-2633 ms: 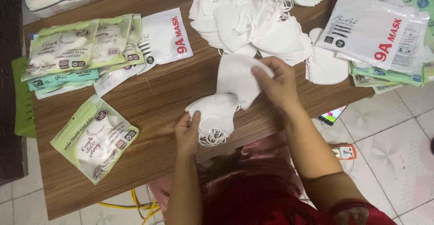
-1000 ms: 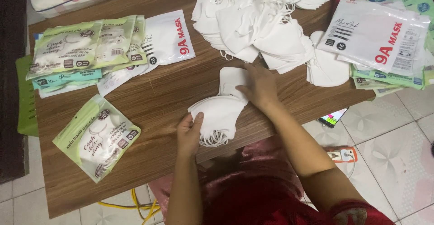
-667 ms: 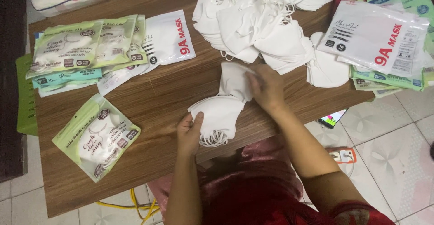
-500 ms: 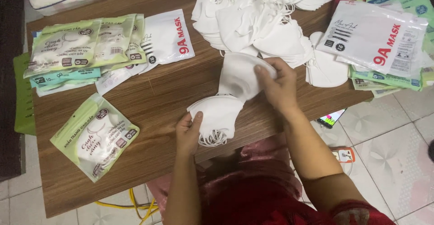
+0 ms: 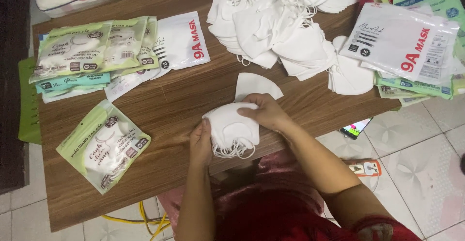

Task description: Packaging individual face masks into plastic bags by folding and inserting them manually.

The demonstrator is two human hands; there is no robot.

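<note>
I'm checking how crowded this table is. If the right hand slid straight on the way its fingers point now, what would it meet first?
The right hand points left across the small stack of white masks it already rests on. Past that is bare wooden table, then probably the green mask packet, though the exact line is hard to judge.

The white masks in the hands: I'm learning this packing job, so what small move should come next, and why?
Probably square up the small stack of masks: both the left hand and right hand hold it, its ear loops dangle, and a single mask lies just beyond.
</note>
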